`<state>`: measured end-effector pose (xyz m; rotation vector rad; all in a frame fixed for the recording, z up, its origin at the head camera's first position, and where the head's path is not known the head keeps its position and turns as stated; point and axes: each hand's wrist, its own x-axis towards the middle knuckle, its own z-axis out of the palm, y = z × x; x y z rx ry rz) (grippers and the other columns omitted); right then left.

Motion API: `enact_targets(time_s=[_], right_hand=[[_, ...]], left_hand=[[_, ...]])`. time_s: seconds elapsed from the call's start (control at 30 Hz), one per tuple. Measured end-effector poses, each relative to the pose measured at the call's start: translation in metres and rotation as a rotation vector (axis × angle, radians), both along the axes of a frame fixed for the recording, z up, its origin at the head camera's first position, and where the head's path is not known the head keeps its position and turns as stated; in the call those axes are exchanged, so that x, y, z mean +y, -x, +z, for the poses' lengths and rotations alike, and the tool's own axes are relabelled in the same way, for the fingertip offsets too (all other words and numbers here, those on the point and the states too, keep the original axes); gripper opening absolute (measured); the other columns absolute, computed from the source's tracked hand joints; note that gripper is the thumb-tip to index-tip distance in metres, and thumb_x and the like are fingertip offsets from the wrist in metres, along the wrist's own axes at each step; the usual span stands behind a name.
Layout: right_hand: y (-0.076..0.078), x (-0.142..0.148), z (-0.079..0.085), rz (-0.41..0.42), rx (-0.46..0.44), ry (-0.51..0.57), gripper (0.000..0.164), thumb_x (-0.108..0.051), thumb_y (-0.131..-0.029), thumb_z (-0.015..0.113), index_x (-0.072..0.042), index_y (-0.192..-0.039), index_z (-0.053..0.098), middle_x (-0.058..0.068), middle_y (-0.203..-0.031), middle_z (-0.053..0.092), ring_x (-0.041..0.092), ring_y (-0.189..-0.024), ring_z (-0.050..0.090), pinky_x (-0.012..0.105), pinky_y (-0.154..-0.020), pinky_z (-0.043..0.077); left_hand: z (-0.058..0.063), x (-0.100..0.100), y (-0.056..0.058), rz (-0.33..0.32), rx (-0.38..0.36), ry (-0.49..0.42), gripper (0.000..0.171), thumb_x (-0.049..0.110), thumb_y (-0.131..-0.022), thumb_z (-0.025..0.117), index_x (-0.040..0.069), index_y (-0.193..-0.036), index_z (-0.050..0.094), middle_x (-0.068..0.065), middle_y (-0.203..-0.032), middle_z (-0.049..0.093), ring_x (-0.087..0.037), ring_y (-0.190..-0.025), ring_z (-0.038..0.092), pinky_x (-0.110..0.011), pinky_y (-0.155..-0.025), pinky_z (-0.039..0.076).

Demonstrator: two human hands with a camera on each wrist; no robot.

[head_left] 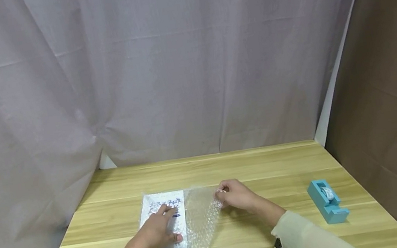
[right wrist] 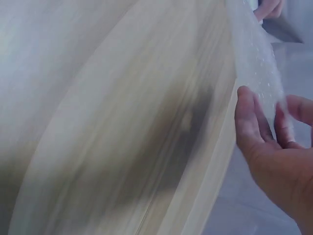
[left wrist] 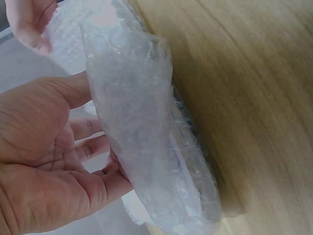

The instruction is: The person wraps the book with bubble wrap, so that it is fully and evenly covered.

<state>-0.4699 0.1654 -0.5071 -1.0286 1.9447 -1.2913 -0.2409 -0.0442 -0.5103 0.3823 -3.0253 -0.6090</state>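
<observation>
A flat white rectangular item [head_left: 181, 239] with blue handwriting lies on the table, left of the middle in the head view. Clear bubble wrap [head_left: 200, 223] covers it, and a free flap extends to the right. My left hand [head_left: 157, 231] rests on the covered item, thumb and fingers spread over the film. In the left wrist view, crumpled bubble wrap [left wrist: 132, 112] hides some of the fingertips. On the right, my right hand [head_left: 236, 196] pinches the flap's edge between thumb and fingers and holds it raised. The right wrist view shows the film [right wrist: 257, 58] running away from those fingers.
A blue tape dispenser [head_left: 328, 207] with a roll of tape [head_left: 327, 193] stands on the right side of the wooden table [head_left: 260, 166]. Grey curtain [head_left: 183, 78] hangs behind the table, and a brown cloth [head_left: 395, 110] hangs on the right.
</observation>
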Motion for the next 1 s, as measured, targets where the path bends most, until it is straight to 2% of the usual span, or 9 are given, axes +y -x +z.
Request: enact_targets(time_s=[0.07,0.17,0.3,0.37,0.57,0.7,0.8,0.83,1.0], right_hand=[[-0.002,-0.005,0.002,0.019,-0.083,0.056,0.016,-0.005,-0.108,0.062,0.011,-0.109,0.067,0.024,-0.115,0.075,0.018,-0.088,0.073,0.040,-0.086,0.070],[-0.007,-0.011,0.004,0.048,-0.208,0.107,0.019,-0.005,-0.111,0.057,0.013,-0.115,0.062,0.018,-0.107,0.071,0.016,-0.084,0.073,0.039,-0.085,0.071],[-0.015,-0.015,0.004,0.087,-0.328,0.131,0.018,-0.009,-0.115,0.051,0.008,-0.117,0.056,0.013,-0.104,0.070,0.021,-0.086,0.079,0.040,-0.082,0.071],[-0.019,-0.018,0.004,0.102,-0.357,0.137,0.018,-0.012,-0.116,0.051,0.005,-0.118,0.054,0.014,-0.103,0.073,0.023,-0.088,0.082,0.043,-0.083,0.071],[-0.031,-0.028,0.005,0.124,-0.421,0.161,0.016,-0.020,-0.117,0.052,-0.004,-0.116,0.055,0.009,-0.102,0.073,0.022,-0.091,0.080,0.046,-0.086,0.070],[-0.040,-0.034,0.004,0.129,-0.491,0.172,0.017,-0.023,-0.118,0.051,-0.007,-0.118,0.055,0.011,-0.113,0.071,0.025,-0.098,0.079,0.047,-0.089,0.069],[-0.047,-0.037,0.002,0.131,-0.547,0.181,0.019,-0.026,-0.118,0.051,-0.008,-0.119,0.053,0.015,-0.125,0.068,0.029,-0.105,0.077,0.051,-0.091,0.069],[-0.049,-0.037,0.002,0.131,-0.561,0.180,0.019,-0.027,-0.118,0.051,-0.009,-0.120,0.053,0.015,-0.128,0.067,0.030,-0.106,0.077,0.052,-0.092,0.068],[-0.058,-0.039,-0.002,0.124,-0.590,0.185,0.022,-0.029,-0.118,0.050,-0.008,-0.124,0.052,0.017,-0.134,0.067,0.029,-0.107,0.074,0.051,-0.091,0.067]], left_hand=[[-0.004,-0.002,0.002,-0.009,0.004,0.020,0.094,0.038,-0.084,0.093,-0.001,-0.159,0.053,-0.021,-0.154,0.056,-0.060,-0.124,0.064,-0.070,-0.111,0.055],[-0.010,-0.004,0.003,-0.031,0.013,0.055,0.095,0.042,-0.084,0.092,0.001,-0.160,0.053,-0.021,-0.153,0.057,-0.057,-0.122,0.066,-0.068,-0.107,0.057],[-0.007,-0.002,0.002,-0.027,0.009,-0.010,0.095,0.038,-0.081,0.095,0.000,-0.158,0.054,-0.022,-0.151,0.057,-0.057,-0.123,0.066,-0.068,-0.107,0.057],[-0.004,-0.001,0.001,-0.016,0.007,-0.051,0.094,0.035,-0.081,0.096,-0.001,-0.157,0.055,-0.022,-0.151,0.057,-0.059,-0.124,0.065,-0.068,-0.109,0.056],[0.002,-0.003,0.000,-0.005,0.012,-0.046,0.091,0.031,-0.081,0.097,-0.002,-0.156,0.056,-0.021,-0.148,0.058,-0.056,-0.123,0.066,-0.069,-0.107,0.057],[0.005,-0.003,-0.001,0.011,0.020,-0.072,0.093,0.031,-0.079,0.098,-0.001,-0.156,0.056,-0.020,-0.149,0.058,-0.057,-0.124,0.066,-0.069,-0.109,0.056],[0.004,-0.003,-0.002,0.005,0.032,-0.080,0.093,0.030,-0.079,0.098,-0.001,-0.156,0.056,-0.021,-0.149,0.058,-0.058,-0.123,0.066,-0.069,-0.107,0.057],[0.001,-0.005,-0.002,-0.009,0.038,-0.057,0.092,0.032,-0.080,0.097,-0.001,-0.156,0.056,-0.020,-0.147,0.059,-0.057,-0.120,0.067,-0.069,-0.104,0.058],[0.000,-0.004,-0.002,-0.017,0.030,-0.069,0.092,0.033,-0.081,0.096,-0.001,-0.157,0.056,-0.020,-0.149,0.059,-0.055,-0.120,0.068,-0.067,-0.105,0.059]])
